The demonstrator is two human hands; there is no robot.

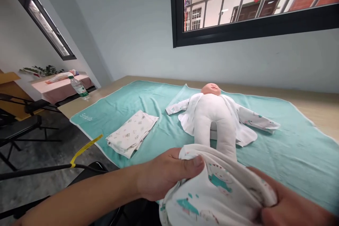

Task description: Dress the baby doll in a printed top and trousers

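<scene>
Between my hands is a bunched white baby garment with green and pink animal prints; its full shape is hidden. My left hand grips its upper left edge, thumb on top. On the right side, my right hand is closed round the cloth, partly blurred and cut off by the frame. Just beyond the garment lies a baby doll on its back, legs toward me. Its arms are in the sleeves of a white printed baby top, which is spread open at the front.
A green towel covers much of the wooden table. Folded printed cloth lies left of the doll. A plastic bottle stands at the table's left corner. A black cable with a yellow tag crosses at left, near black chairs.
</scene>
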